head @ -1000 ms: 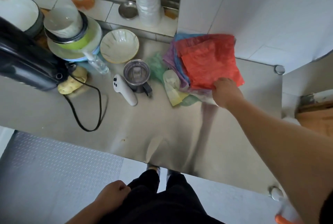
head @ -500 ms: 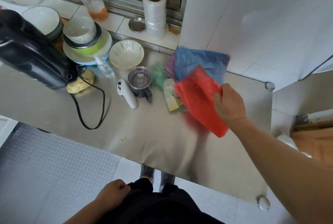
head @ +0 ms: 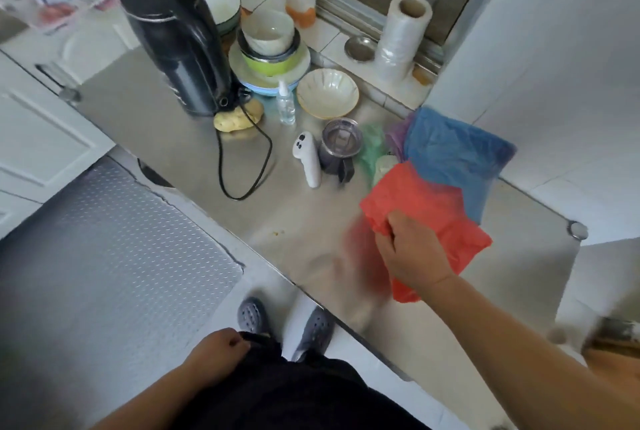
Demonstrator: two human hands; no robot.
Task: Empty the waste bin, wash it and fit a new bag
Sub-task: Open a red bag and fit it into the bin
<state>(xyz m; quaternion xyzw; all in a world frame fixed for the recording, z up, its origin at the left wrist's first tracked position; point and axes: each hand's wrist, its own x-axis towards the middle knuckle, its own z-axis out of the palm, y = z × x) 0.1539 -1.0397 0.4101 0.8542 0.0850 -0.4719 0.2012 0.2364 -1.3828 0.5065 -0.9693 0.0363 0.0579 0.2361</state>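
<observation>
Risk sits mostly in the thinness of the red bag (head: 429, 211); the right hand (head: 410, 251) pinches it near one folded edge, fingers curled round a bunched corner, and so limp a film could slide free or tear if tugged sharply; my guess, not a thing seen. From the hand, the blue bag (head: 457, 156) lies at one o'clock on the steel table (head: 166, 124), with purple and green film peeking out beside it toward eleven; a careless sweep might drag that loose pile along. The lidded cup (head: 337, 149) and white handheld gadget (head: 308, 163), at about ten o'clock of the hand, stand near enough to be knocked. The waste bin is nowhere in view, so the bag must be carried. The left hand (head: 218, 353) rests at six o'clock against dark trousers, fingers loosely curled, holding nothing that I can make out. Crinkled, matte plastic; brushed, reflective metal; a glossy black kettle (head: 176, 41) with its trailing cord.
</observation>
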